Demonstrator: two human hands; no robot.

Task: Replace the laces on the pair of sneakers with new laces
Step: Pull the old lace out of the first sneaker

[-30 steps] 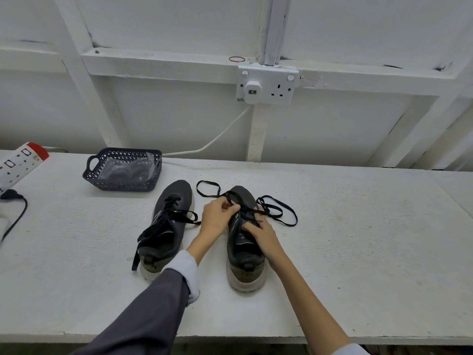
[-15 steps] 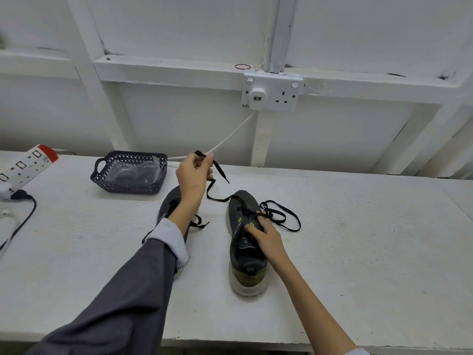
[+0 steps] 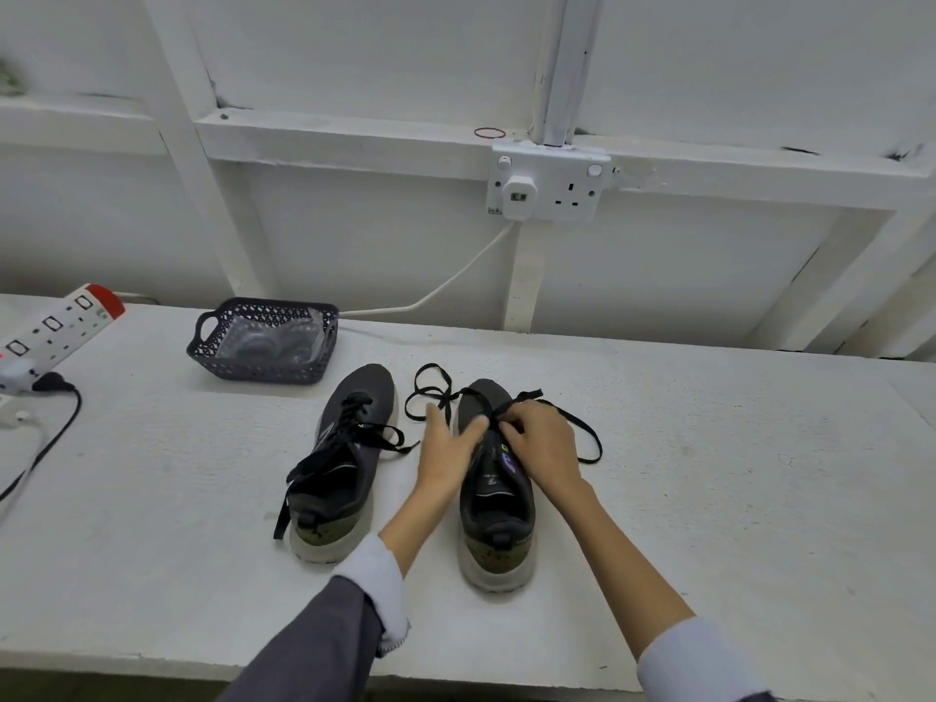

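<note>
Sneakers [image 3: 499, 549] stand side by side on the worktop [image 3: 709, 499] just in front of the basket [image 3: 263, 367]; unlacing the one farther from it seems the step in hand, with the right hand [image 3: 544, 448] pinching its black lace [image 3: 580, 425] and the left hand [image 3: 445, 453] flat-fingered against its side, so the next move is probably to draw that lace free.

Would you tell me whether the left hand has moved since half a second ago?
Yes. The left hand has come down and toward the person, away from the basket, to the right-hand sneaker.
</note>
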